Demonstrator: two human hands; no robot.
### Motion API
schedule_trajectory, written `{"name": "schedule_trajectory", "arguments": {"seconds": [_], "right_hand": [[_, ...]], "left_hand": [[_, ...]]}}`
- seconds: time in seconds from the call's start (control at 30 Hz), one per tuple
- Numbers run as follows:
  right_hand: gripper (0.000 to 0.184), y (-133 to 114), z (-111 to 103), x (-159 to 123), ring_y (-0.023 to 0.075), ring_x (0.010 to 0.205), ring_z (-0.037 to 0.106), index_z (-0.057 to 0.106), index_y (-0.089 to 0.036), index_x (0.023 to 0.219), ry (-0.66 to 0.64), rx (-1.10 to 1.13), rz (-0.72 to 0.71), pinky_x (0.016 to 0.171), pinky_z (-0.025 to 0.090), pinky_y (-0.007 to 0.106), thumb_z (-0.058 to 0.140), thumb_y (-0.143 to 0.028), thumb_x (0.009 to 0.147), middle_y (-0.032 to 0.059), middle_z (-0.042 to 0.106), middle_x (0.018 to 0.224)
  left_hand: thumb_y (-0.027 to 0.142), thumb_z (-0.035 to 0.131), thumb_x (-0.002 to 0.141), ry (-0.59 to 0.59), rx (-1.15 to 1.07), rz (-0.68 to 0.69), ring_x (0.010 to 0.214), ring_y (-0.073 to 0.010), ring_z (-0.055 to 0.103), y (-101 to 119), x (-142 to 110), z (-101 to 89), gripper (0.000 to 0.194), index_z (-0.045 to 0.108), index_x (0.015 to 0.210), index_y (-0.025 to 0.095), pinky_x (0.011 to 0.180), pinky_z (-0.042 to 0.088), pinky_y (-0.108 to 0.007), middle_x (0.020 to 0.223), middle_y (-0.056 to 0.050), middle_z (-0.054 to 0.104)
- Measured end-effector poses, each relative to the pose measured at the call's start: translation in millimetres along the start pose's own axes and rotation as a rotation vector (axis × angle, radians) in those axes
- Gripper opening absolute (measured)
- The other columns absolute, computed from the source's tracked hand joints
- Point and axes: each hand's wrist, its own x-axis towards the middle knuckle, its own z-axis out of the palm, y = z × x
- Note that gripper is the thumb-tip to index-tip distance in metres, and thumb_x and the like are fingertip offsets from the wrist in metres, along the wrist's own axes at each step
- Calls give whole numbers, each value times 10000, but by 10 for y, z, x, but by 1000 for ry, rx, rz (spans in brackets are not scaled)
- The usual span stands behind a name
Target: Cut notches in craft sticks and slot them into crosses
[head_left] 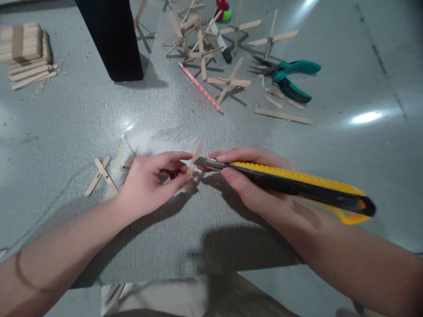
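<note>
Yellow-and-black cutter (300, 184) is clasped in the fingers of the right hand (254, 191), its blade (209, 164) against a wooden stick (192, 168). The left hand (145, 180) pinches that stick between its fingers; crossed sticks (102, 170) lie left of them on the desk (346, 152).

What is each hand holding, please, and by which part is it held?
The left hand pinches a wooden stick around its middle; the right hand grips the yellow and black cutter toward its blade end.
</note>
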Motion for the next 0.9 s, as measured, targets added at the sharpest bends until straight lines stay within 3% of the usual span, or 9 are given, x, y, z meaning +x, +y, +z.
{"name": "schedule_trajectory", "arguments": {"seconds": [0.3,0.43,0.57,0.7,0.9], "right_hand": [[191,14,73,-30,209,986,774,740,-360,1055,18,-8,-118,903,643,362,687,-222,934,5,804,1046],[266,9,48,-11,238,998,780,722,-392,1085,-58,-100,-168,910,654,421,699,-196,907,-8,801,1103],[306,-2,14,22,232,978,788,712,-439,1081,-138,-174,-223,874,678,397,708,-198,893,-44,794,1132],[276,12,-9,39,222,980,791,703,-409,1100,-136,-163,-264,871,683,368,688,-202,916,-38,796,1134],[260,36,-110,44,164,1126,745,671,-341,1161,-307,-361,-410,952,647,296,618,-158,984,1,750,1281]], "left_hand": [[213,760,835,1,-59,-16,706,-124,731,-22,-8,18,312,727,1144,190,652,600,-225,875,-24,780],[210,780,812,-21,-170,-88,689,-125,731,-10,4,22,311,728,1116,171,653,613,-237,888,-28,777],[195,796,799,-25,-212,-120,692,-128,734,-21,9,23,316,744,1109,170,682,627,-252,876,-26,782],[220,808,800,-34,-271,-140,740,-144,746,-63,14,14,318,776,1113,180,710,631,-262,898,-37,798],[264,825,817,-103,-388,-227,829,-176,763,-95,38,-36,352,783,1156,182,764,636,-278,961,-61,811]]}}
